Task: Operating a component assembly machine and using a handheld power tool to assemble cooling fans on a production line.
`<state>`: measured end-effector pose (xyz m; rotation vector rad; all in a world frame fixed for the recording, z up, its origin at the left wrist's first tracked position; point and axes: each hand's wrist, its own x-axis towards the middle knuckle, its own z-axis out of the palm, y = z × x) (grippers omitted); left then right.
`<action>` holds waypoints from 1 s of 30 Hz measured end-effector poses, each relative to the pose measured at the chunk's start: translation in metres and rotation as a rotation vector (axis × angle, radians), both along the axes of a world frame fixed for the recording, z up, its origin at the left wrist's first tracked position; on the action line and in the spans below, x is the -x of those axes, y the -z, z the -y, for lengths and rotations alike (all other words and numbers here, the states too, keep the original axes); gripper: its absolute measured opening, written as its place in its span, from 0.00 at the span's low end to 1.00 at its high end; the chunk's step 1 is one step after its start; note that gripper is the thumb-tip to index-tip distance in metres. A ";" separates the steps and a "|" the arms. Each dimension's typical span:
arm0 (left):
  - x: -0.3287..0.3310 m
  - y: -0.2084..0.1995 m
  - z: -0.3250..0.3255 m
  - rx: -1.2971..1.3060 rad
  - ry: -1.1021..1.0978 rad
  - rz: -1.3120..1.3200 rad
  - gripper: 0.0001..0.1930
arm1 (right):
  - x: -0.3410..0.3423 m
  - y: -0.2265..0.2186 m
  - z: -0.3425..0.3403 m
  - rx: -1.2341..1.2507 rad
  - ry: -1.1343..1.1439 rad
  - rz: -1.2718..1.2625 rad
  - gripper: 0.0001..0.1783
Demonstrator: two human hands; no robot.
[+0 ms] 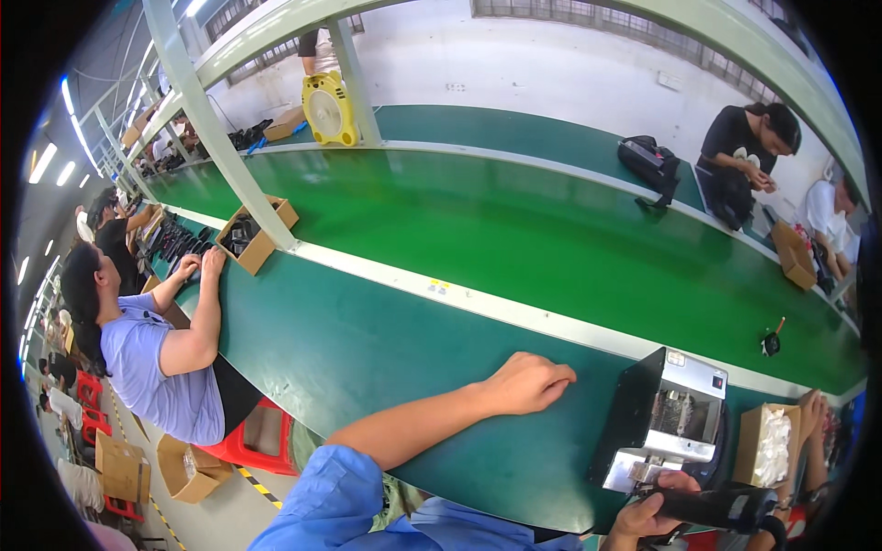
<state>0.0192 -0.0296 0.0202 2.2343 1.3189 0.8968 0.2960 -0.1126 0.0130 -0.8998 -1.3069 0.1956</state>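
My left hand [531, 382] rests on the dark green worktop [395, 367], its fingers curled in and nothing seen in them. To its right stands a small bench machine [682, 413] with a metal housing, a black side plate and an open middle where dark, rough parts show. At the machine's near end my right hand [646, 516] grips a black, rounded, handle-like device [717, 508], lying roughly level. The end of the device by my fingers is close to the machine's metal front; whether they touch I cannot tell.
A carton of white pieces [774, 447] stands right of the machine, beside another person's hand [810, 413]. Beyond a white rail runs a green conveyor belt [514, 239] bearing a small black item [770, 343]. At left, a co-worker in lilac [161, 363] sits near a carton of black parts [257, 239].
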 end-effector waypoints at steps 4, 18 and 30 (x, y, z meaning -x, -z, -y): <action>-0.001 -0.001 0.000 0.002 -0.001 -0.006 0.08 | 0.000 -0.001 0.001 0.019 0.025 0.017 0.23; 0.000 0.006 -0.001 -0.094 -0.007 0.035 0.07 | 0.001 0.002 0.000 0.002 0.012 -0.001 0.26; 0.000 0.007 0.000 -0.097 -0.016 0.026 0.07 | -0.006 0.007 0.000 -0.009 0.003 0.034 0.30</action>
